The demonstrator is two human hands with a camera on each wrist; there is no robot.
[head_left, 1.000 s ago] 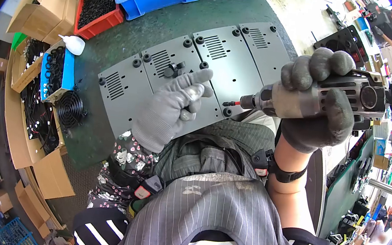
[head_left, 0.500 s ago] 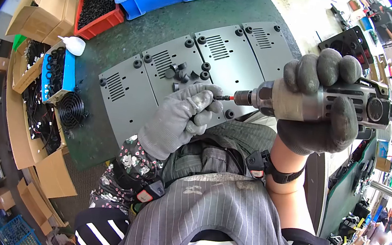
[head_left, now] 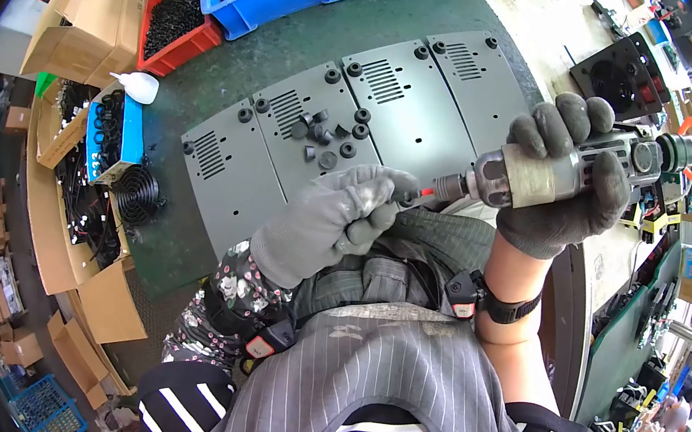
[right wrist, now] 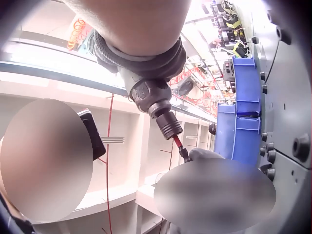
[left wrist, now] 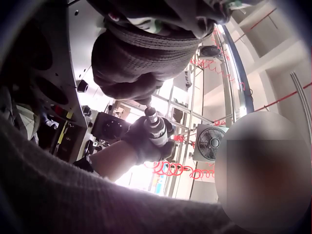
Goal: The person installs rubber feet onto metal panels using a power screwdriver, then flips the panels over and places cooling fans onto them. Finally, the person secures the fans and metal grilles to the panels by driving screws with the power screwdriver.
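My gloved right hand (head_left: 570,187) grips a power screwdriver (head_left: 532,177), fingers over its top and thumb round the near side. Its red bit (head_left: 427,192) points left. At the bit's end, the gloved left hand (head_left: 319,223) pinches a small dark piece (right wrist: 185,155); its other fingers are curled. In the right wrist view, the bit's tip meets the left fingertips. Both hands are over the near edge of several grey metal panels (head_left: 437,141) lying side by side. Black round feet sit along the panels, and loose black round pieces (head_left: 327,160) lie in a cluster beyond the left hand.
Blue bins (head_left: 283,8) and a red bin (head_left: 182,56) of small black parts stand at the back left. Nearer are a white squeeze bottle (head_left: 140,88), a small blue box (head_left: 123,156), an open carton (head_left: 58,241) and a round black grille (head_left: 138,193).
The left hand has moved right and its fingertips have met the bit, from which they were apart a second ago. The loose black pieces it covered now show.
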